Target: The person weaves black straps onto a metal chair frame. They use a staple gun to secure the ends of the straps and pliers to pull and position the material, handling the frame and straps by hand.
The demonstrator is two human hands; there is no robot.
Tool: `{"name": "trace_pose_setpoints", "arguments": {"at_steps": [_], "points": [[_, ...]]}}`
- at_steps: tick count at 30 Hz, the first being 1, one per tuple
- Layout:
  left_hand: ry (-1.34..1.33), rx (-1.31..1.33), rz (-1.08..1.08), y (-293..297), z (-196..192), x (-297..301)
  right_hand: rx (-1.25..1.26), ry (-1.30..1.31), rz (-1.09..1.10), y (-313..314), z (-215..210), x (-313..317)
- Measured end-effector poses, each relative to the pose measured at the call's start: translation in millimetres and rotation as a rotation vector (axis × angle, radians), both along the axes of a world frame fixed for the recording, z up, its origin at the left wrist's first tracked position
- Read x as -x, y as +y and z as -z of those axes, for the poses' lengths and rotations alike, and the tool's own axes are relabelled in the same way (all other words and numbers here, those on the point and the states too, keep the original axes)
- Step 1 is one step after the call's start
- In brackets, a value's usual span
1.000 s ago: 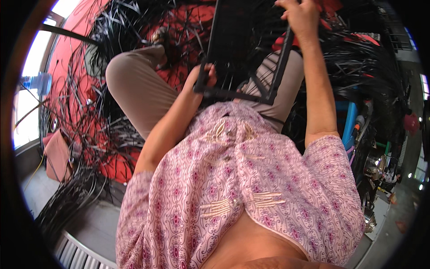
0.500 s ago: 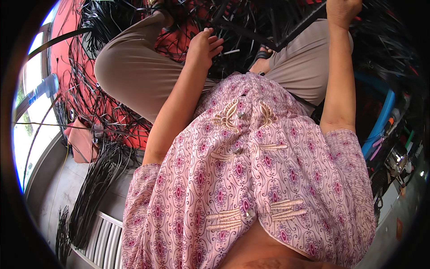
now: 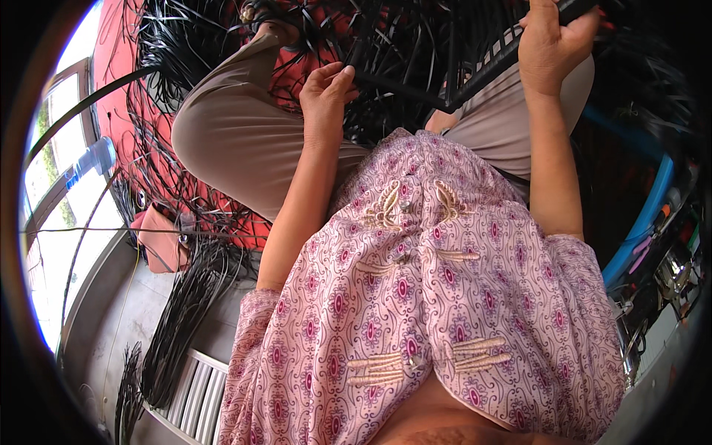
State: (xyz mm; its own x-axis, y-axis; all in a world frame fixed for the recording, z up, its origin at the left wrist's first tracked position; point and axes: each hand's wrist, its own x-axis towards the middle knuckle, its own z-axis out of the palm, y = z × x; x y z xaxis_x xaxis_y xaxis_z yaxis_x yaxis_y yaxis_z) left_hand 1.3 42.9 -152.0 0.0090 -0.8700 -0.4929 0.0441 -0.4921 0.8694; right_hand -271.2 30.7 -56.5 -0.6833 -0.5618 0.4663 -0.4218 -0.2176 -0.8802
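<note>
My right hand (image 3: 552, 52) is wrapped round the thick edge of a black frame (image 3: 489, 77) wound with strips, held up over my lap at the upper right. One corner of the frame points down toward my shirt, and its top runs out of the picture. My left hand (image 3: 325, 96) is closed, thumb against the curled fingers, beside the left end of the frame's lower bar (image 3: 400, 89). What the left fingers pinch is too dark to make out. Long black strips (image 3: 371, 44) lie tangled beneath the frame and between my legs.
Loose strips spread over a red mat (image 3: 159, 148). On the left lie a pink pouch (image 3: 163, 241) and a bundle of black strips (image 3: 185, 319) by a white slatted stool (image 3: 194, 393). A blue-rimmed container (image 3: 645, 222) with tools beside it stands at the right.
The frame has tilted and come lower, with my right hand turning on its edge. My left hand has gone from spread fingers to a closed pinch, shifting slightly left.
</note>
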Motion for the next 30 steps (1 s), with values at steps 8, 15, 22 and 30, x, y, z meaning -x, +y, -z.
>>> {"name": "trace_pose_setpoints", "arguments": {"at_steps": [8, 15, 22, 30], "points": [[-0.074, -0.113, 0.051, -4, 22, 3, -0.078, -0.042, -0.032, 15, 14, 0], [-0.575, 0.087, 0.415, -3, 30, 2, -0.104, -0.124, -0.039, 24, 18, -9], [-0.243, -0.095, 0.299, -4, 45, 3, -0.172, -0.028, -0.048, 27, 24, -1], [-0.142, -0.255, 0.308, -12, 53, -1, -0.183, -0.053, -0.060, 32, 9, -7]]}}
